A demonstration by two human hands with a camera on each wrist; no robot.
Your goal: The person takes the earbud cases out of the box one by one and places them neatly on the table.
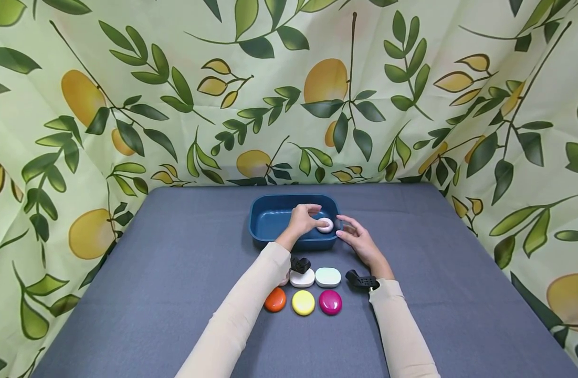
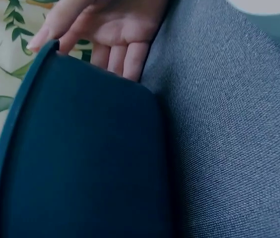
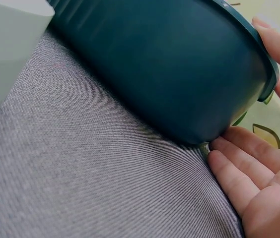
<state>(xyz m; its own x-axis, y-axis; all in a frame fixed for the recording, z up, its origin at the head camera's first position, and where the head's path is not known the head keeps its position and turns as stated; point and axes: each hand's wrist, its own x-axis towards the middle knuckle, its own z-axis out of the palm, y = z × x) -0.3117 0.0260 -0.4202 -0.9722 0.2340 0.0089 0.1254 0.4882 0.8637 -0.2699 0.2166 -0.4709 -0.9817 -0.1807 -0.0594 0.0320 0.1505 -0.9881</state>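
A dark blue rectangular bin [image 1: 295,244] stands toward the back of the table. Over its right half, my left hand [image 1: 304,220] holds a small white round piece [image 1: 325,225], the thumb lying across its face and the other fingers just beyond it. The piece is low inside the bin, near its right end. My right hand [image 1: 359,239] is at the bin's right end, fingers extended. In the right wrist view, a fingertip [image 3: 264,25] meets the rim while lower fingers lie along the outer wall. Little of my left hand shows in the wrist views.
Nearer than the bin, a white oval piece [image 1: 302,279] and a pale mint oval piece [image 1: 328,277] sit side by side. Closer still are orange [image 1: 275,300], yellow [image 1: 303,303] and magenta [image 1: 330,302] discs. A patterned cloth [image 1: 251,105] hangs behind the table.
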